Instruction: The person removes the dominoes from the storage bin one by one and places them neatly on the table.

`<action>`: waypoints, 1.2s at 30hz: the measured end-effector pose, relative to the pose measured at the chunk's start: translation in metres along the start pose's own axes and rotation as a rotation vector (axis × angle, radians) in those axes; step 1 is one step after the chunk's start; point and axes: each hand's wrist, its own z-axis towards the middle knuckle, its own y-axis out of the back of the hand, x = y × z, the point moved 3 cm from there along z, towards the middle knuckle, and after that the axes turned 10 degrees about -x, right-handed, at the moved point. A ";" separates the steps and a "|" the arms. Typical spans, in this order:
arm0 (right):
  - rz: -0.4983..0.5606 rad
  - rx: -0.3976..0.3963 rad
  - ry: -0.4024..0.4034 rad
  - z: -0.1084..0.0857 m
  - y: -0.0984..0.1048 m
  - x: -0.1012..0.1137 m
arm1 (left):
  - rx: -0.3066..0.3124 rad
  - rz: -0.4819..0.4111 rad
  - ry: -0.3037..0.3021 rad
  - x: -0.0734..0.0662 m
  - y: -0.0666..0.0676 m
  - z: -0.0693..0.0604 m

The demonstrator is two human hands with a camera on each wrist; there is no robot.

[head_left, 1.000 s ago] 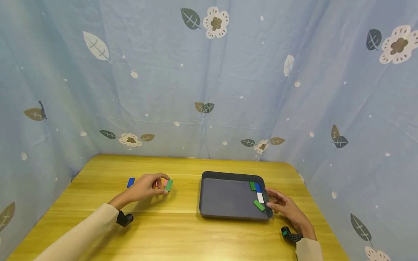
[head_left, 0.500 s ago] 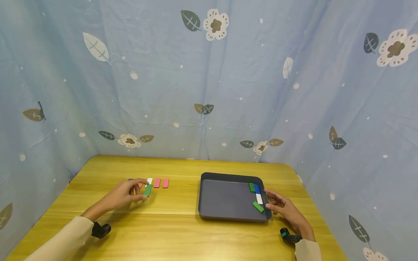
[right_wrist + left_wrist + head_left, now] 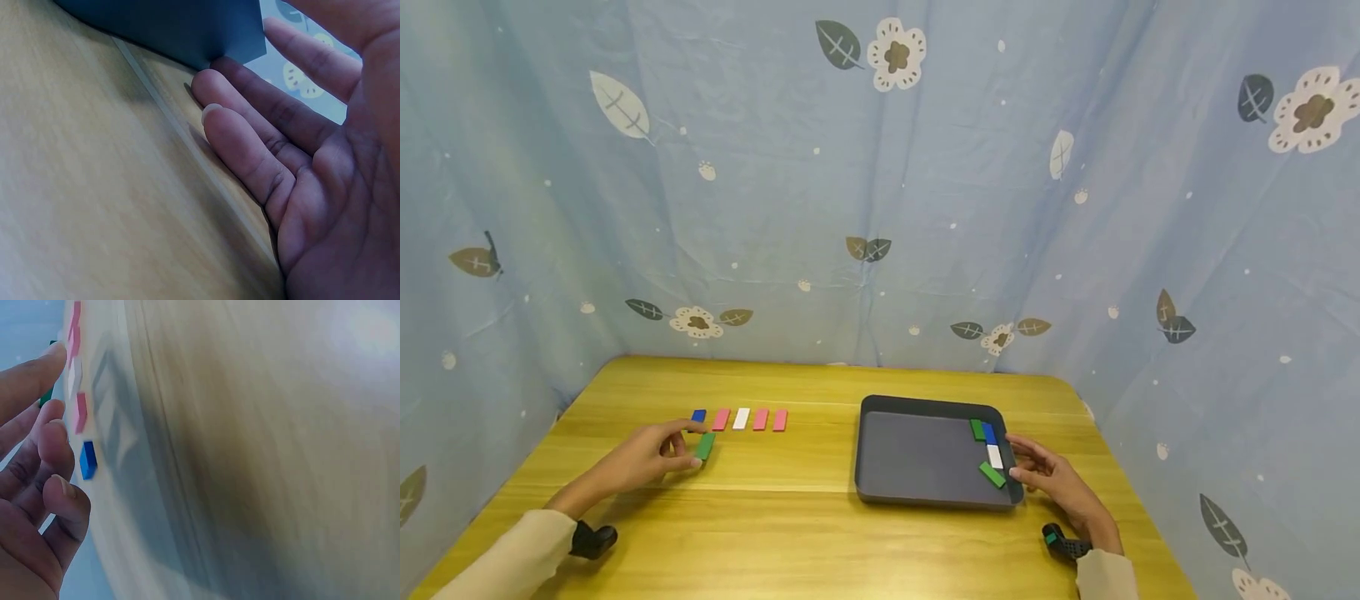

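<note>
Between thumb and index finger, my left hand (image 3: 643, 456) pinches a green rectangular block (image 3: 705, 446), tilted just in front of a row of similar small blocks. From left to right, the row has a blue block (image 3: 698, 415), a pink block (image 3: 721, 419), a white block (image 3: 741, 418) and two more pink ones. In the left wrist view, the hand's fingers mostly hide the green block. My right hand (image 3: 1060, 479) touches the right side of the dark grey tray (image 3: 917, 502), its fingers loosely extended in the right wrist view.
Inside the tray's right side lie a green block (image 3: 977, 430), a blue block (image 3: 989, 433), a white block (image 3: 995, 456) and a slanted green block (image 3: 992, 474). A yellow wooden table (image 3: 775, 533) carries everything, with a patterned blue curtain (image 3: 865, 167) behind and beside it.
My left hand has carried the green block leftward, from the row's right end to near the blue block, uncovering the pink and white blocks. My right hand stays at the tray.
</note>
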 end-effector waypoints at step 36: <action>0.001 -0.002 0.012 0.000 0.001 -0.002 | 0.007 0.028 0.071 0.030 0.006 -0.015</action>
